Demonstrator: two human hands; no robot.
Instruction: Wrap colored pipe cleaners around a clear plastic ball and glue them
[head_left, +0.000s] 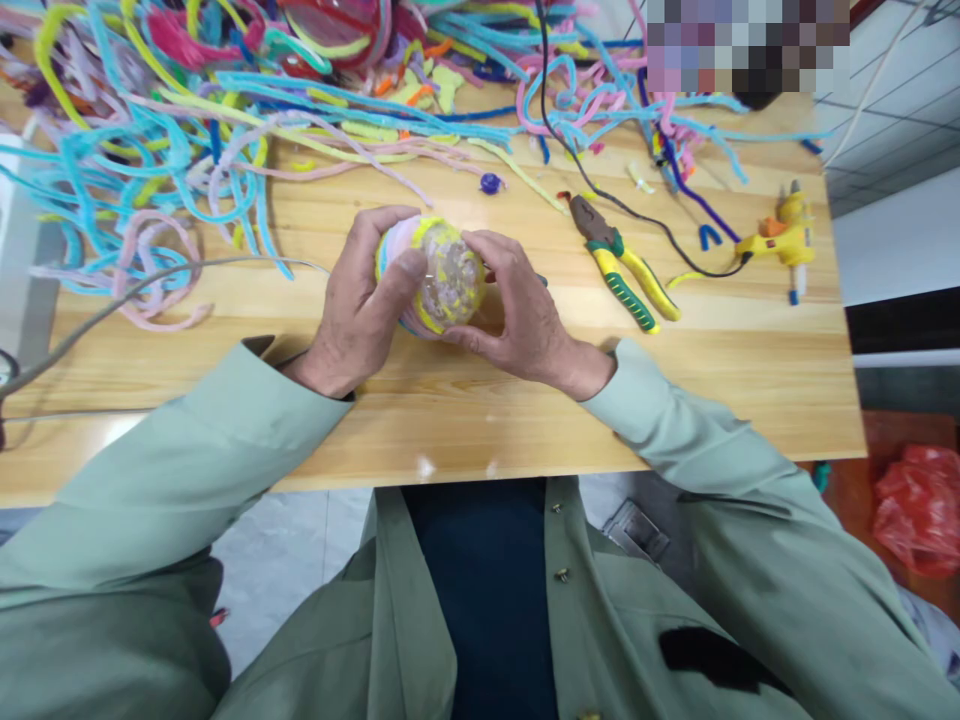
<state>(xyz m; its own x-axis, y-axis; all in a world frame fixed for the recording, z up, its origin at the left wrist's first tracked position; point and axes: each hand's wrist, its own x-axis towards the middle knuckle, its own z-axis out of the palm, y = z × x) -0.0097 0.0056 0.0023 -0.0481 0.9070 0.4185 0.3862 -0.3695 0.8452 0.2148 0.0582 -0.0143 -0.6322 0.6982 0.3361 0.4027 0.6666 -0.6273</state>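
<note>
A rounded pipe-cleaner craft (452, 277) is held above the wooden table (465, 420), close to its front edge. Bands of yellow, pink and pale blue fuzz wrap its left side, while its right face is a clear-looking round patch flecked with yellow. My left hand (367, 295) grips the banded side, with the thumb lying across the front. The fingers of my right hand (521, 310) curl round the opposite side, thumb at the lower rim and fingertips at the upper rim. Both palms hide parts of the craft.
Pliers (615, 260) with green and yellow handles lie right of my hands. Beyond them rests a yellow glue gun (787, 240) with a black cord. Tangled pipe cleaners (172, 180) cover the table's back and left. A small dark-blue coil (490, 183) lies ahead; a grey cable (150, 285) crosses left.
</note>
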